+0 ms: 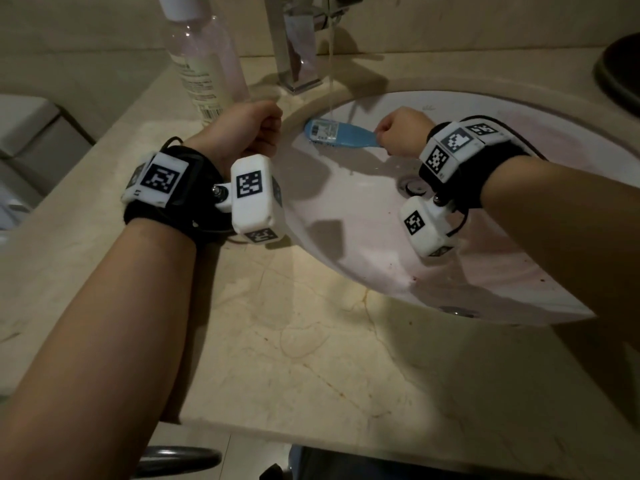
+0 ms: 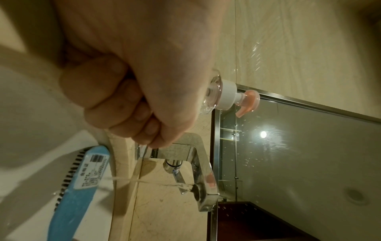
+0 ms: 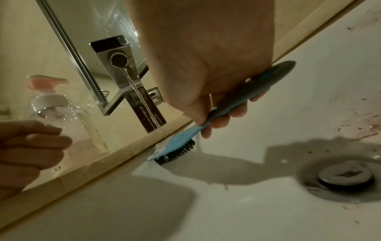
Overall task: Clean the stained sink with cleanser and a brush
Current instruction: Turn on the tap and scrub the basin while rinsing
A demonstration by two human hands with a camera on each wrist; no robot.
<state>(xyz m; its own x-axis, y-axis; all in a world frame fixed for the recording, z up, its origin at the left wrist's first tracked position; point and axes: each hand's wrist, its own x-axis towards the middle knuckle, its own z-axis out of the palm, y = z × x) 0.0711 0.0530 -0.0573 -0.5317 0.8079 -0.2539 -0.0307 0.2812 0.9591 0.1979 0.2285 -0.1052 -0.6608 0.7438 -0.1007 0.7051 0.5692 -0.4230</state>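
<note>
Right hand: fingers curled round the handle of the blue brush, thumb side on top. Brush head points toward the left rim of the sink, bristles down, just above the basin wall near the back edge; a white label sits on the back of the head. A thin stream of water falls from the faucet onto the head and drips off it.

Left hand: fingers curled into a loose fist, holding nothing, hovering over the surface at the sink's left rim, just in front of the bottle.

Cleanser bottle: clear, white collar and pink pump, upright at the back left of the surface, beside the faucet base.

Sink: white oval basin set into the beige stone surface. Pinkish smears and dark specks on the right-hand and near walls. Metal drain plug at the bottom, well apart from the brush head. Overflow slot on the near wall.

Mirror above the back edge, spotted with droplets.
</note>
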